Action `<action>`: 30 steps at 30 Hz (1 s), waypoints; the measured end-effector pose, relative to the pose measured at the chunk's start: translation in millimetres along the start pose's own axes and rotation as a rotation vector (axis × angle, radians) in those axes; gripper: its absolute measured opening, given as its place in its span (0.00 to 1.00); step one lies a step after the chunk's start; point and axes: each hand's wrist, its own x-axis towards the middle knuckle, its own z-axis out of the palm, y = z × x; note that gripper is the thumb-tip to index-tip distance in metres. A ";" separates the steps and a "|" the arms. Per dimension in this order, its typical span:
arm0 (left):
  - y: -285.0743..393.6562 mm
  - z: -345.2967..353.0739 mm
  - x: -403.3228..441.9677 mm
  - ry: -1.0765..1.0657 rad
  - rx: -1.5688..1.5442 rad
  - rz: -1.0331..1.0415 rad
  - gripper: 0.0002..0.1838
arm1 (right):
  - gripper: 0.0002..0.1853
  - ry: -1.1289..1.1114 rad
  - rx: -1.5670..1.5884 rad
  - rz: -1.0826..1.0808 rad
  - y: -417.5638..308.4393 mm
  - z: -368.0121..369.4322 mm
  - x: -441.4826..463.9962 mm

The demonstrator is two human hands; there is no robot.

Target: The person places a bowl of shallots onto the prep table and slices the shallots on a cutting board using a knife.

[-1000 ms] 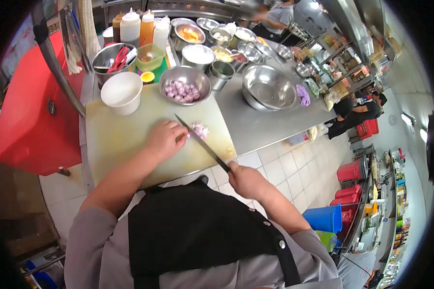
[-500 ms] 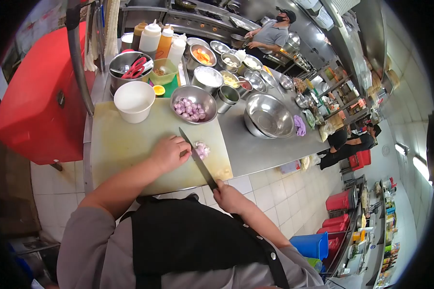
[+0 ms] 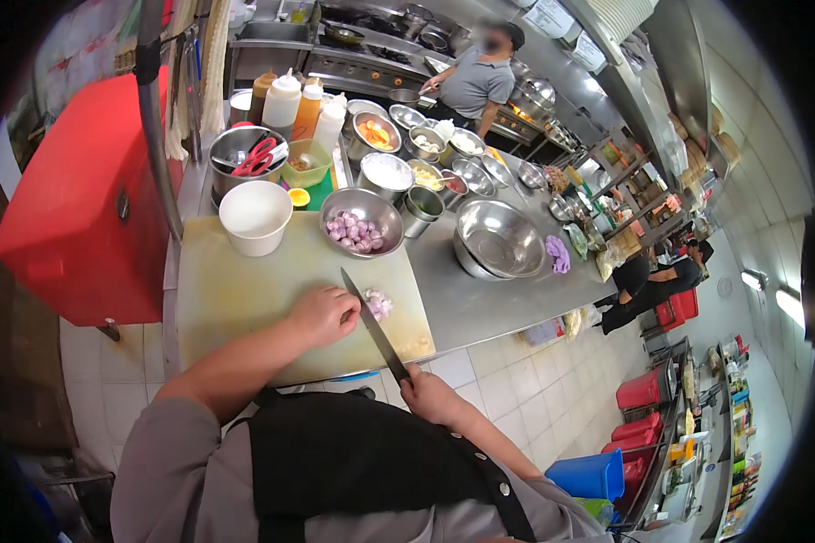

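My right hand (image 3: 429,395) grips the handle of a long kitchen knife (image 3: 378,334), whose blade points away from me across the cutting board (image 3: 235,315). On the left of the blade my left hand (image 3: 325,317) is closed, fingertips curled toward the steel; what it holds, if anything, is hidden. A small heap of chopped shallot (image 3: 378,305) lies against the blade's right side. Behind the hands a steel bowl (image 3: 381,211) holds peeled purple shallots (image 3: 353,232). A white tub (image 3: 255,218) stands at the board's far left corner.
A larger steel bowl (image 3: 501,239) stands on the counter to the right, by a purple cloth (image 3: 558,254). Squeeze bottles (image 3: 282,104), a pot with red scissors (image 3: 261,157) and several ingredient bowls line the back. A co-worker (image 3: 478,80) stands across by the stoves.
The view has tilted, so the counter sits lower in the picture. Both hands and the knife stay almost in place on the board. The co-worker has shifted and turned at the stoves.
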 end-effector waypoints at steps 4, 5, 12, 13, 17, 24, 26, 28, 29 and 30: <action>-8.7 4.4 -3.0 -0.004 -0.040 0.031 0.08 | 0.15 0.030 -0.072 -0.048 4.1 -2.5 -1.0; -7.1 3.9 -1.9 -0.008 -0.049 0.038 0.08 | 0.15 0.037 -0.103 -0.049 3.5 -5.8 -3.3; 3.5 -3.2 -2.7 -0.053 -0.076 -0.009 0.06 | 0.17 0.022 -0.153 -0.048 6.8 -9.6 -7.3; 2.8 -3.6 -1.8 -0.056 -0.080 -0.008 0.06 | 0.17 0.030 -0.133 -0.049 7.9 -5.4 -4.7; -0.6 -5.1 0.0 -0.073 -0.039 0.025 0.06 | 0.16 0.062 -0.175 -0.073 6.5 -10.4 -7.3; 2.0 -1.9 -2.6 -0.016 -0.018 0.039 0.05 | 0.13 0.022 -0.166 0.001 -8.1 -11.6 -6.9; 0.9 -3.3 -0.2 -0.038 -0.003 0.037 0.04 | 0.13 0.041 -0.185 -0.009 -10.0 -14.6 -0.3; 1.2 -4.3 -0.3 -0.009 -0.010 0.055 0.04 | 0.13 0.046 -0.209 -0.024 -12.0 -26.5 -10.6; 2.0 -4.0 -0.6 0.003 -0.016 0.064 0.04 | 0.13 0.047 -0.220 -0.028 -13.9 -32.1 -17.1; 1.7 -1.9 -1.8 0.012 -0.023 0.065 0.04 | 0.13 0.031 -0.226 -0.007 -16.4 -33.7 -20.3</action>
